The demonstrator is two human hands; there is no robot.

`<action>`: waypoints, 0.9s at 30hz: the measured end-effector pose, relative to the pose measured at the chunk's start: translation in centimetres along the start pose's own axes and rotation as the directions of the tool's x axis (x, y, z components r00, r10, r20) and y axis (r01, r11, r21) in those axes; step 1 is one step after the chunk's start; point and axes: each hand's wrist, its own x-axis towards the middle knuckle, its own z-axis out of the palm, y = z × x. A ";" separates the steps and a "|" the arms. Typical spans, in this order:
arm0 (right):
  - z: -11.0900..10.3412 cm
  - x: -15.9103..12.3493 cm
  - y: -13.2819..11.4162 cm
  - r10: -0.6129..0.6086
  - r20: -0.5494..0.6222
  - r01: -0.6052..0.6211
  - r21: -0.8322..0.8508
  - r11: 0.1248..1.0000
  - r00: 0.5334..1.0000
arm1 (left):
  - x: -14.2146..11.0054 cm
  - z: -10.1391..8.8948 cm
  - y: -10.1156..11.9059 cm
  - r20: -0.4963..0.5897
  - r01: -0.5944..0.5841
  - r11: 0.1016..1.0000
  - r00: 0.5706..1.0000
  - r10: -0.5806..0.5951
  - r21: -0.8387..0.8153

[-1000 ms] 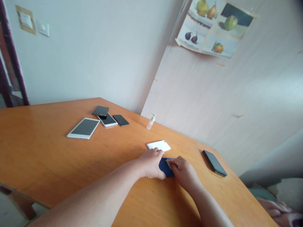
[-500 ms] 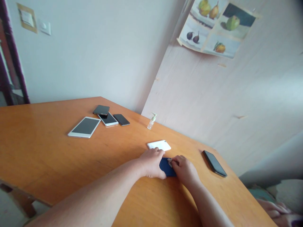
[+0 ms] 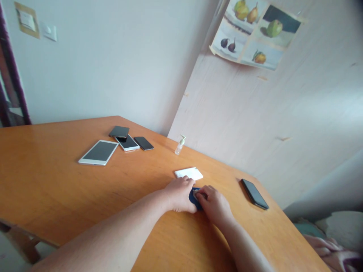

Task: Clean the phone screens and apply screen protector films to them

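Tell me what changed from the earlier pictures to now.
The right hand, pinching a pale scrap, slid left across the blue object, nearer the left hand. Nothing was let go. The left hand's grip, white phone and pump bottle stayed.

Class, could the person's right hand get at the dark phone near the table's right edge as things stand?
Probably yes: nothing visible stands between the right hand and the dark phone, though the hand is busy at the blue object, holding a pale wad.
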 end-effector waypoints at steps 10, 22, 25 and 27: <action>-0.9 0.0 2.0 0.181 -0.048 -0.187 -0.194 0.963 0.982 | 0.0 -0.2 0.1 0.015 -0.001 1.000 1.000 0.001 -0.004; -1.7 0.6 3.5 0.334 -0.058 -0.337 -0.269 0.902 0.941 | 0.0 -0.2 -0.1 0.019 0.005 1.000 1.000 -0.004 -0.011; -1.1 0.0 2.4 0.199 -0.031 -0.202 -0.165 0.965 0.979 | 0.0 -0.3 0.1 0.021 0.007 1.000 1.000 -0.007 -0.002; -0.4 -0.3 1.1 0.069 0.012 -0.068 -0.036 0.997 0.998 | 0.0 -0.3 0.2 0.024 0.008 1.000 1.000 -0.008 0.009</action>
